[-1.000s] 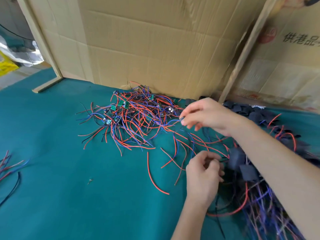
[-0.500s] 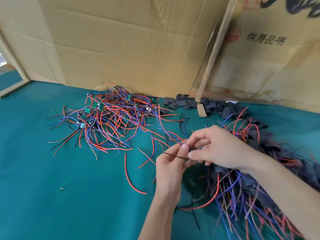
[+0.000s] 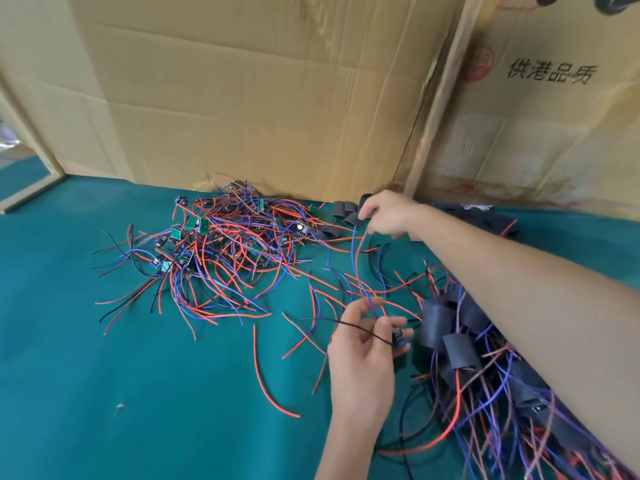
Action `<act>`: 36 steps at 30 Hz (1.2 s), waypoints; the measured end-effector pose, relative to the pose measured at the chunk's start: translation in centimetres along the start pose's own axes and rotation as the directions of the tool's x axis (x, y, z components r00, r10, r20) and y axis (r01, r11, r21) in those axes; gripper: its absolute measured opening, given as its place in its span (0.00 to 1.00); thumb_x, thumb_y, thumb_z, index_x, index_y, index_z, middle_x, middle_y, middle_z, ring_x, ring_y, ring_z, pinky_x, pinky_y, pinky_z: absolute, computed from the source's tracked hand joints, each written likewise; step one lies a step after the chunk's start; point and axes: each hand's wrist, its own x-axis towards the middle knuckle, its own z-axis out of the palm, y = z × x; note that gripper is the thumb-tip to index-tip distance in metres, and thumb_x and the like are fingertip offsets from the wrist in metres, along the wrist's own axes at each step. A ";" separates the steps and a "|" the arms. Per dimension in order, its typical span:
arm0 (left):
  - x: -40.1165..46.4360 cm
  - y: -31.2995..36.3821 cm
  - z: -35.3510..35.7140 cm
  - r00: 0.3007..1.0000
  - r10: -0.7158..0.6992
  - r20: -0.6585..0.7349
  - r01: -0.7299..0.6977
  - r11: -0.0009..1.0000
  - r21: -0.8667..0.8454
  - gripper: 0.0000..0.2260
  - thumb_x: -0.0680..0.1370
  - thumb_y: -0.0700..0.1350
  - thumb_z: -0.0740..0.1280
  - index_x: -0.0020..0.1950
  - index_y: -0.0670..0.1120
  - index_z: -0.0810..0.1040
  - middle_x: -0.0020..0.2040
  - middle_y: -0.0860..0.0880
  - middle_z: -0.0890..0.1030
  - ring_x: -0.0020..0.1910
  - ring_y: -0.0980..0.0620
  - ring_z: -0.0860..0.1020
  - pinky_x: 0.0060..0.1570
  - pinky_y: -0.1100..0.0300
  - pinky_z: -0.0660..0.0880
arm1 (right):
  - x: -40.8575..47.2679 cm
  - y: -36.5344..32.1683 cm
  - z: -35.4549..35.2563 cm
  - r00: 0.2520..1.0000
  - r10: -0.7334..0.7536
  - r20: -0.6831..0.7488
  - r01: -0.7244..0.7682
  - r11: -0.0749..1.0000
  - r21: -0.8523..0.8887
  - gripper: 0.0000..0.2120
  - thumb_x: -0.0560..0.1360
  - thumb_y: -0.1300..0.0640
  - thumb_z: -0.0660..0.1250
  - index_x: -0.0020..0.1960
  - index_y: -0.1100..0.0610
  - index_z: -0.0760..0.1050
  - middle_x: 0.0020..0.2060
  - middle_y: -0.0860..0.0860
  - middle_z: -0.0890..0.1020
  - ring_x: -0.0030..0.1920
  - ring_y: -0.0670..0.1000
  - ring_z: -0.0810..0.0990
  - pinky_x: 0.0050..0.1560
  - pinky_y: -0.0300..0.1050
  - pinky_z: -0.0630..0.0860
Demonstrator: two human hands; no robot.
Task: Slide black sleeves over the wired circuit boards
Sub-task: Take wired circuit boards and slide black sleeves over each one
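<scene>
Down low, the left hand (image 3: 360,355) pinches a small wired circuit board (image 3: 398,337) above the teal felt table (image 3: 104,393); the right hand (image 3: 386,214) curls over loose black tube sleeves (image 3: 346,213) by the cardboard wall (image 3: 259,98), its grip unclear.

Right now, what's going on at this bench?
A person is sleeving wired boards by hand. The left hand pinches a small wired circuit board by its leads. The right hand reaches to the loose black sleeves by the cardboard wall. Unsleeved boards lie heaped centre; sleeved ones pile right.
</scene>
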 end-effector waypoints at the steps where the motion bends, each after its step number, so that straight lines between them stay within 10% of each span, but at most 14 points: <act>1: 0.0 0.0 0.0 1.000 -0.001 0.008 0.001 1.000 -0.002 0.07 0.83 0.33 0.60 0.56 0.42 0.74 0.43 0.40 0.85 0.40 0.48 0.85 0.42 0.57 0.81 | 0.7 -0.2 0.9 1.000 -0.015 0.007 0.015 1.000 -0.014 0.19 0.78 0.62 0.67 0.67 0.50 0.78 0.63 0.54 0.78 0.55 0.57 0.79 0.47 0.44 0.78; 7: 0.0 -0.4 0.0 0.998 -0.012 0.057 0.011 1.000 0.021 0.10 0.82 0.30 0.57 0.57 0.42 0.73 0.39 0.45 0.85 0.39 0.48 0.83 0.42 0.58 0.79 | 3.7 -0.6 4.3 0.999 -0.028 -0.028 0.024 0.992 -0.122 0.29 0.79 0.59 0.62 0.79 0.48 0.63 0.75 0.56 0.71 0.72 0.62 0.71 0.71 0.49 0.68; 13: 0.4 -0.7 -0.1 1.000 -0.028 0.013 0.028 1.000 -0.014 0.14 0.81 0.30 0.54 0.55 0.46 0.73 0.40 0.43 0.84 0.38 0.44 0.83 0.41 0.53 0.79 | 3.1 0.7 5.6 0.969 -0.042 -0.244 0.026 0.998 -0.065 0.13 0.77 0.54 0.72 0.61 0.51 0.80 0.62 0.55 0.81 0.63 0.60 0.78 0.58 0.49 0.77; 23: 0.4 0.2 -0.3 0.998 -0.052 0.018 0.053 0.997 -0.058 0.06 0.85 0.38 0.57 0.50 0.47 0.70 0.36 0.41 0.82 0.37 0.41 0.84 0.37 0.55 0.82 | -4.9 -1.0 0.1 0.926 -0.036 -0.376 0.089 0.988 0.125 0.22 0.68 0.61 0.78 0.62 0.57 0.82 0.56 0.54 0.84 0.54 0.57 0.83 0.58 0.47 0.79; 27: 0.2 0.7 -0.3 0.998 -0.052 0.027 0.053 0.997 -0.059 0.06 0.86 0.42 0.56 0.52 0.45 0.70 0.35 0.38 0.82 0.36 0.41 0.84 0.39 0.52 0.83 | -13.0 -0.5 0.0 0.933 -0.137 -0.331 0.207 0.961 0.184 0.20 0.65 0.63 0.79 0.56 0.53 0.85 0.42 0.47 0.83 0.32 0.32 0.78 0.38 0.22 0.68; 36: 0.0 1.1 -0.4 0.998 -0.034 0.059 0.039 0.996 -0.076 0.10 0.86 0.43 0.57 0.52 0.41 0.76 0.44 0.34 0.84 0.37 0.43 0.83 0.38 0.51 0.83 | -20.6 0.1 4.3 0.917 -0.050 -0.396 0.227 0.882 0.413 0.20 0.64 0.62 0.80 0.53 0.49 0.81 0.42 0.43 0.86 0.37 0.42 0.84 0.45 0.43 0.80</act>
